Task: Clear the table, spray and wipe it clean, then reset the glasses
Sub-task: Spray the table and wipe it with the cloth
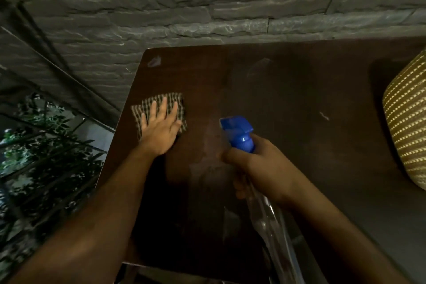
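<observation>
Head view, looking down. A dark brown worktop stands with its far edge against a grey stone-faced wall. The left hand lies flat, fingers straight and slightly spread, pressing a checked cloth onto the worktop near its left edge; the cloth's far part shows beyond the fingertips, and its near part is hidden under the palm. The right hand grips a spray bottle by the neck, fingers curled round it below the blue trigger head, whose nozzle points toward the far left. The clear body of the bottle slants down toward the near edge and is partly hidden by the wrist. A pale wet smear lies on the worktop between the two hands, and a small light patch sits near the far left corner. At the right edge a woven yellow basket-like object rests on the worktop, cut off by the frame, well apart from both hands. Left of the worktop, green foliage stands behind a dark railing. No glasses can be made out on the worktop.
</observation>
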